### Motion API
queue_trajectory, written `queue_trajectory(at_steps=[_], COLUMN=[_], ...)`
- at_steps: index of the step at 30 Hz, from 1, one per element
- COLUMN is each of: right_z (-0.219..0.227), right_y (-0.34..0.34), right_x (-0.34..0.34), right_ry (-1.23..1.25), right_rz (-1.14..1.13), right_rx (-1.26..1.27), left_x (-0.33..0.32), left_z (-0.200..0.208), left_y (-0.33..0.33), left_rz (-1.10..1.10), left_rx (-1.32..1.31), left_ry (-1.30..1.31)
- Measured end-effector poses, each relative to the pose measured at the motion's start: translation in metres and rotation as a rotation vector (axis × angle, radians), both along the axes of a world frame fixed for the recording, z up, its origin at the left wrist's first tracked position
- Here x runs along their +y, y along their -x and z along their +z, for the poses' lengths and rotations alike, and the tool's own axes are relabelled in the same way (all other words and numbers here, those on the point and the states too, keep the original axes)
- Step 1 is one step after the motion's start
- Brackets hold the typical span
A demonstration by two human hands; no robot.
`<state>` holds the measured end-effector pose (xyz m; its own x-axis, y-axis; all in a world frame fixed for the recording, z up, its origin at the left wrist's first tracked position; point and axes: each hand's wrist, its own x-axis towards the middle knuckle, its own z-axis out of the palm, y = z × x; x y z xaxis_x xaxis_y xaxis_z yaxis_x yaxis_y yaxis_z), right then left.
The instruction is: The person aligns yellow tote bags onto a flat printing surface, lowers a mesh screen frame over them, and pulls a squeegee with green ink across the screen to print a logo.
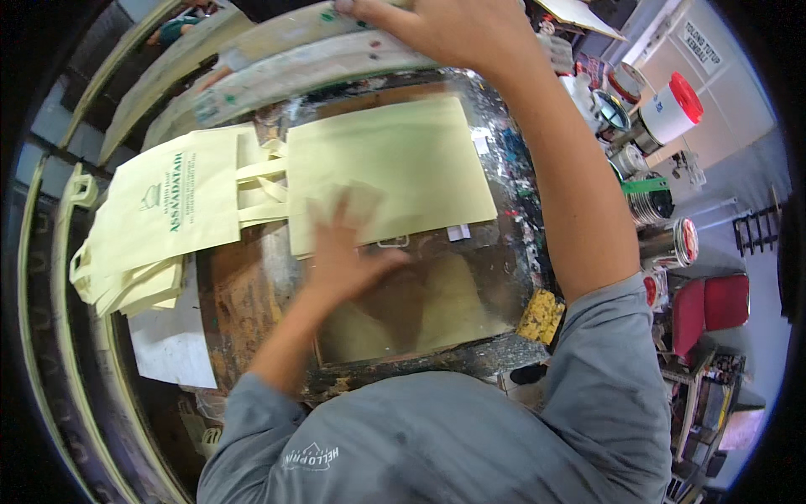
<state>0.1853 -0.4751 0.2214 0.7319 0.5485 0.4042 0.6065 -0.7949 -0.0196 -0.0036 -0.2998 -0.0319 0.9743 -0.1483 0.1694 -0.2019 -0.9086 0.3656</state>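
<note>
My left hand (342, 256), blurred by motion, has its fingers spread over the near left part of a plain pale-yellow cloth bag (411, 160). I cannot tell whether it touches the cloth. The bag lies flat on the worktable, handles toward the left. At the far edge, my right hand (462, 29) grips a pale, paint-stained screen-printing frame (319, 55) that stands tilted up beyond the bag; some of its fingers are hidden. A stack of pale-yellow bags with green print (138, 206) lies to the left.
A glossy, paint-marked board (395, 323) covers the table's near part. Along the right stand paint cans (667, 244), a white tub with a red lid (672, 109) and a yellow sponge (540, 317). Rack rails (63, 252) run down the left; a red chair (709, 307) stands right.
</note>
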Motion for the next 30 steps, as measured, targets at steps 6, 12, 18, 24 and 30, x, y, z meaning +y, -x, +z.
queue_trajectory(at_steps=[6, 12, 18, 24, 30], right_z=[-0.018, -0.008, -0.043, -0.146, -0.187], right_y=[-0.012, 0.001, 0.021, 0.031, 0.069], right_x=[-0.008, -0.011, -0.012, -0.046, -0.056], right_ry=[-0.057, -0.151, -0.059, 0.016, 0.142], right_rz=[0.086, 0.046, 0.048, 0.163, 0.159], right_rx=[-0.026, 0.208, -0.118, 0.051, 0.297], left_x=[-0.1, -0.103, 0.005, 0.029, 0.033], left_z=[-0.071, -0.079, 0.044, 0.012, -0.073], left_y=[-0.013, -0.008, -0.008, 0.034, 0.066], left_rz=[-0.106, -0.122, 0.368, 0.427, 0.46], left_rx=[0.002, -0.068, -0.278, -0.117, -0.233], left_ry=[-0.093, -0.067, 1.26, 0.984, 0.36])
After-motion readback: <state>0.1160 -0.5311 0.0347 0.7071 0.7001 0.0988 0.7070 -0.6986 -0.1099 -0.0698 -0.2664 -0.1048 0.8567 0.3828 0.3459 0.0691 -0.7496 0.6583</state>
